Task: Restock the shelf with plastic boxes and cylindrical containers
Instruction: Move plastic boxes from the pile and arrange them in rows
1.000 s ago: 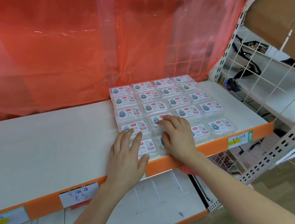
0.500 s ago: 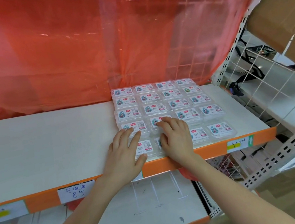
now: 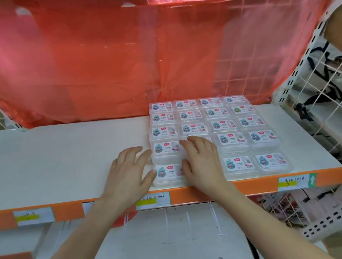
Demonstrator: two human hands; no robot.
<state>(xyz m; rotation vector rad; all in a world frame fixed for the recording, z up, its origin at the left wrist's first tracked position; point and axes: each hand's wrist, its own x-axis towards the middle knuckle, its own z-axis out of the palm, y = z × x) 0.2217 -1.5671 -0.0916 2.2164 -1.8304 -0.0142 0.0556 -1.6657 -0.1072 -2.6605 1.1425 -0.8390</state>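
Sliding off the lids since a second ago, the left hand (image 3: 128, 177) now lies flat on the shelf (image 3: 57, 161) just beside the block of plastic boxes (image 3: 221, 125), while the block itself and the right hand (image 3: 202, 160) have kept their places. These boxes sit in four columns and five rows, each box wider than deep. The columns run straight away from both hands toward the red plastic sheet (image 3: 108, 60) beyond the fingertips. Between the two thumbs lies the front-left box (image 3: 168, 173): the left thumb is at its outer edge, seemingly touching, and the right thumb is at its inner edge. Both hands are released, fingers straight, grasping nothing; the right one rests palm-down on the second column. The coming move turns, I judge, on that left flank. The left hand is nearer to it, and a push toward its thumb side would square the outer column. Bare shelf for more stock stretches off past the left hand's little finger.
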